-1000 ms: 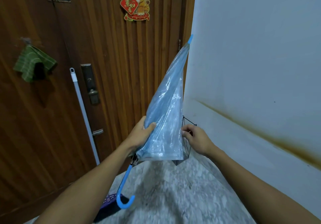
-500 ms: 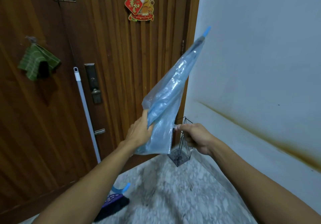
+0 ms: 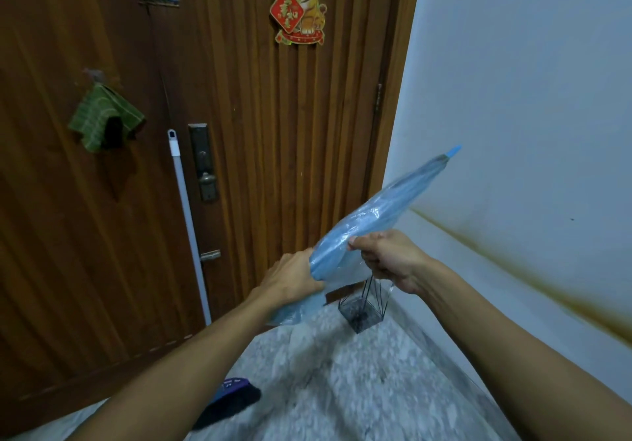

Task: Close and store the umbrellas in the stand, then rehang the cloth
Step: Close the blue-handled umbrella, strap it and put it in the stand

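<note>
A clear blue plastic umbrella (image 3: pixel 372 214) is folded and slants up to the right, its blue tip near the white wall. My left hand (image 3: pixel 294 276) is wrapped around the lower canopy. My right hand (image 3: pixel 386 257) pinches the canopy's loose edge a little higher up. Its handle is hidden behind my left forearm. Below my right hand, a black wire umbrella stand (image 3: pixel 362 307) sits on the floor in the corner between door and wall. A green striped cloth (image 3: pixel 102 117) hangs on a hook on the wooden door at the left.
A white broom handle (image 3: pixel 188 221) leans on the brown wooden door (image 3: pixel 273 132) beside the lock plate (image 3: pixel 203 161); its dark bristle head (image 3: pixel 229 401) lies on the speckled floor. A stained white wall (image 3: pixel 530 132) closes the right side. A tiger decoration (image 3: pixel 299 2) hangs high on the door.
The umbrella has tilted from nearly upright down toward the right wall. My right hand has moved from the stand's rim onto the canopy, which is now gathered tighter.
</note>
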